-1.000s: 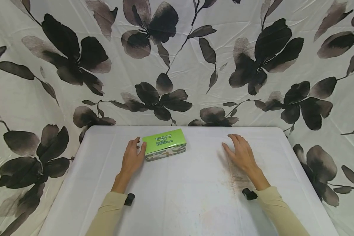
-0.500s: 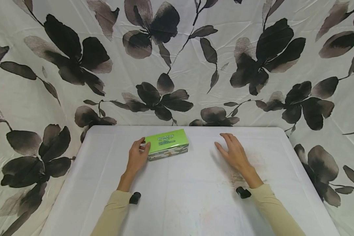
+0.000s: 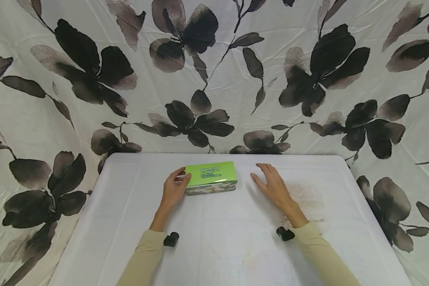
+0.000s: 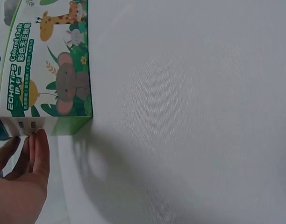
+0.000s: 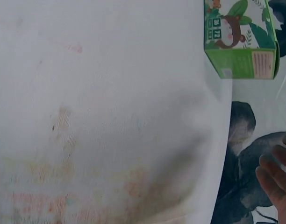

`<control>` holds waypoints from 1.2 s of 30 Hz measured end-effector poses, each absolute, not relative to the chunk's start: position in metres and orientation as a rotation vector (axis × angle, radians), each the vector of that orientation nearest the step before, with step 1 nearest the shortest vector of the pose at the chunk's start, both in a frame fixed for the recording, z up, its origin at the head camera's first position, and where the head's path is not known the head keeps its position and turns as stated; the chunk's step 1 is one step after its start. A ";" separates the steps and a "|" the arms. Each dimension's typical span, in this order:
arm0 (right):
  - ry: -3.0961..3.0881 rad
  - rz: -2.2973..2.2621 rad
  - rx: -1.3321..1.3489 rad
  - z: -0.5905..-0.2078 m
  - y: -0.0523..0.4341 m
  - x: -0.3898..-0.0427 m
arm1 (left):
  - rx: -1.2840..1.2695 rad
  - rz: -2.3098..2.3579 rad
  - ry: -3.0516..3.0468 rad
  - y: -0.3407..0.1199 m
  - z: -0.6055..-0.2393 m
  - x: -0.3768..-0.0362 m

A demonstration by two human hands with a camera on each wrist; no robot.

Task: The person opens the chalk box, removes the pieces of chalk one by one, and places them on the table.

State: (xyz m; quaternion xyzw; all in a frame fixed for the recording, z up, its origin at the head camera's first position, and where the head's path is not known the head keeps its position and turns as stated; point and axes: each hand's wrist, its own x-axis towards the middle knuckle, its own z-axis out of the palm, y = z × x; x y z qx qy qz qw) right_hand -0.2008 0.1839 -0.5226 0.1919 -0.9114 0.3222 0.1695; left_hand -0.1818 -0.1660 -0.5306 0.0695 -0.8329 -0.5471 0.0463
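A green chalk box (image 3: 212, 174) lies near the table's far edge in the head view. Its printed side (image 4: 52, 70), with cartoon animals and the words "Colored chalk", shows in the left wrist view. My left hand (image 3: 174, 190) touches the box's left end with its fingertips (image 4: 41, 140); the fingers are not wrapped round it. To the right of the box, apart from it, my right hand (image 3: 274, 190) hovers with loosely spread fingers and holds nothing. Part of that hand (image 5: 277, 179) shows at the right wrist view's edge, below the box's other end (image 5: 243, 63).
The white table (image 3: 214, 238) has reddish-brown smudges (image 3: 304, 196) near the right forearm. Behind it hangs a white cloth with dark flowers (image 3: 200, 123). Small black wrist devices sit by the left cuff (image 3: 171, 239) and the right cuff (image 3: 285, 233).
The box has slid to the right and turned slightly, its long side now nearly parallel to the far edge. My left hand has followed it rightward; my right hand has moved left, closer to it.
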 end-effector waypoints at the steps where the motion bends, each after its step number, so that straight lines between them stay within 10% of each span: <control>1: -2.592 0.923 0.545 -0.523 0.182 -0.201 | 0.211 -1.682 -2.533 -0.164 -0.530 -0.182; 36: -2.617 1.635 0.495 -0.533 0.170 -0.199 | 0.200 -1.884 -2.455 -0.122 -0.533 -0.175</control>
